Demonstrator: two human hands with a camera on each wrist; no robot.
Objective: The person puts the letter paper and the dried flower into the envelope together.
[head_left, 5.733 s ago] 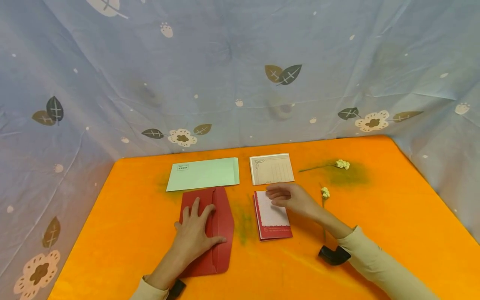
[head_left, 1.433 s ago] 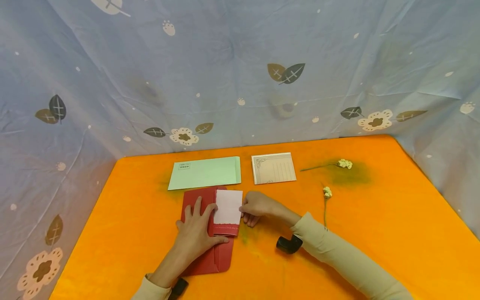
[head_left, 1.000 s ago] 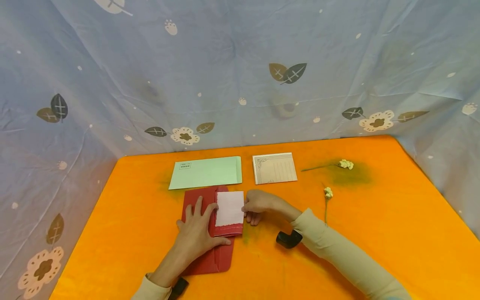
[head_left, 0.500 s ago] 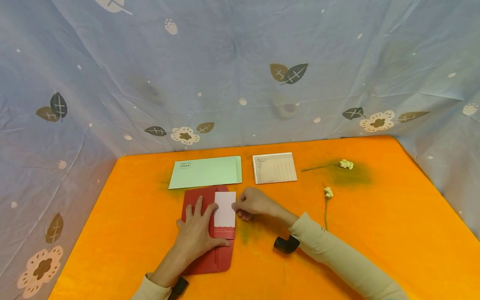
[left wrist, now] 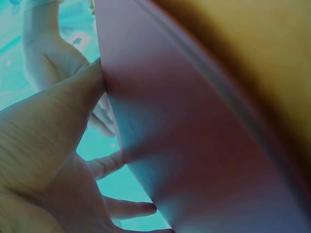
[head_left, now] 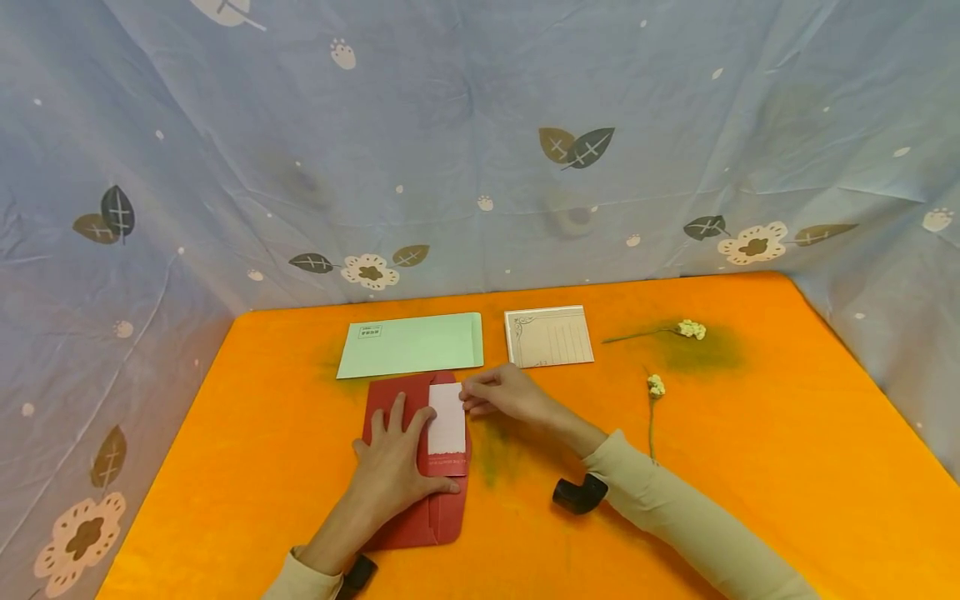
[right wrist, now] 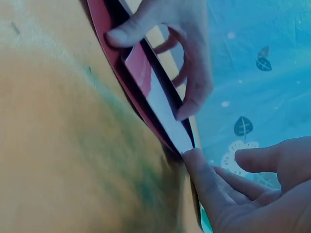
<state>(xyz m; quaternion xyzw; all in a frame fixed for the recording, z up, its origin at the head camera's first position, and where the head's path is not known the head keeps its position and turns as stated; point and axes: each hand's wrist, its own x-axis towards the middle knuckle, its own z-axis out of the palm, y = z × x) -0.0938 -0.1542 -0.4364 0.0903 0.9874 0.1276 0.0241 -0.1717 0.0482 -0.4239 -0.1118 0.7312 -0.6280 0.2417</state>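
A red envelope (head_left: pixel 450 521) lies on the orange table with its flap to the right. My left hand (head_left: pixel 386 462) rests on it, fingers spread, thumb on the flap side; in the right wrist view its thumb and a finger are at the parted mouth. A white and red card (head_left: pixel 447 421) sits partly inside the mouth, its left part hidden under the envelope's front. My right hand (head_left: pixel 513 396) is at the card's upper right corner. The right wrist view has one straight fingertip (right wrist: pixel 193 154) touching the card's end, the thumb held apart.
A pale green envelope (head_left: pixel 408 346) lies just behind the red one. To its right is a cream lined card (head_left: pixel 550 336). Two dried flower stems, one farther back (head_left: pixel 690 329) and one nearer (head_left: pixel 656 386), lie at right. Patterned cloth (head_left: pixel 480 150) hangs behind the table.
The card lay on the table at first; my right hand brought it left and it has slid deeper into the red envelope. That hand has shifted up to the card's corner. My left hand stays put.
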